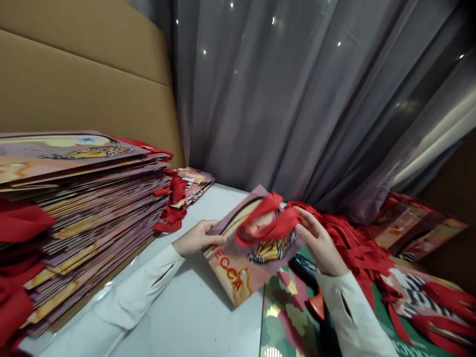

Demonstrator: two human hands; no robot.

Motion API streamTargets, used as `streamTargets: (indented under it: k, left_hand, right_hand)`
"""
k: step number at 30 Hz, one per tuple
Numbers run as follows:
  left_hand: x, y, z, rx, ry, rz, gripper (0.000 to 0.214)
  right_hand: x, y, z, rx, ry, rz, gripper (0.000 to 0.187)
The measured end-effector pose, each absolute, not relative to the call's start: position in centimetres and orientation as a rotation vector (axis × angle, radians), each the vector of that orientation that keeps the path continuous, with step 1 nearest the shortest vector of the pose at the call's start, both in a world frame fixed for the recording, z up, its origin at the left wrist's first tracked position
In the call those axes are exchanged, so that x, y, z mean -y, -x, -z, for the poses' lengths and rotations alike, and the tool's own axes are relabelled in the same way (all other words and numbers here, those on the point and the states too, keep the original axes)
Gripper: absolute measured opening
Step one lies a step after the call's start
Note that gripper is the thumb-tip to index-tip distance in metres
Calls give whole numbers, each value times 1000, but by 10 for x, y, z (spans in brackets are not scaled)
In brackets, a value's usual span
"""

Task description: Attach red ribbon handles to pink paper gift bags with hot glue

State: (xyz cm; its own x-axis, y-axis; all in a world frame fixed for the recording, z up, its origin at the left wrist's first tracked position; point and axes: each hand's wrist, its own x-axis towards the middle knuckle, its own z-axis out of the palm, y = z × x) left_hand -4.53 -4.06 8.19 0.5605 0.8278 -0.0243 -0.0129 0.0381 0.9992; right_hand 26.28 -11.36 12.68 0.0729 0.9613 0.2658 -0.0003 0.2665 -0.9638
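A flat printed gift bag [238,282] with a butterfly picture and red "MECCA" lettering is held tilted above the white tabletop [208,322]. My left hand [197,238] pinches its left edge, with the thumb on the printed face. At the upper right of the bag, my right hand [320,240] grips its red ribbon handle [280,223], which loops across the face and is slightly blurred. Under my right wrist lies a dark tool with an orange part [316,305], partly hidden by the sleeve.
To the left rises a tall stack of flat bags [100,218] with red ribbons. A smaller stack [197,181] lies behind it. Red ribbons [345,238] are heaped at right, near more bags [412,225] and a green patterned sheet [284,312]. A grey curtain [253,99] hangs behind.
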Motion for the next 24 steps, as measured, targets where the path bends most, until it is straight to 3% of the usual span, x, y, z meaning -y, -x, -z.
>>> streamTargets:
  k: [6, 11, 13, 18, 21, 24]
  left_hand:
    - [44, 42, -80, -676, -1546, -570, 37]
    - [39, 43, -74, -677, -1506, -537, 39]
    - [40, 43, -72, -674, -1471, -517, 40]
    - [48, 38, -72, -677, -1439, -477, 44]
    - [50, 36, -75, -650, -1394, -521, 43]
    - [47, 39, -78, -639, -1333, -610, 41]
  right_hand:
    - [124, -273, -129, 1535, 1264, -1181, 61]
    - [110, -259, -114, 1610, 1298, -973, 23]
    - [106, -254, -110, 1598, 1294, -845, 18]
    - [101, -252, -104, 1508, 1321, -762, 27]
    - [102, -264, -98, 1392, 1399, -963, 29]
    - [105, -285, -89, 1211, 1451, -1190, 45]
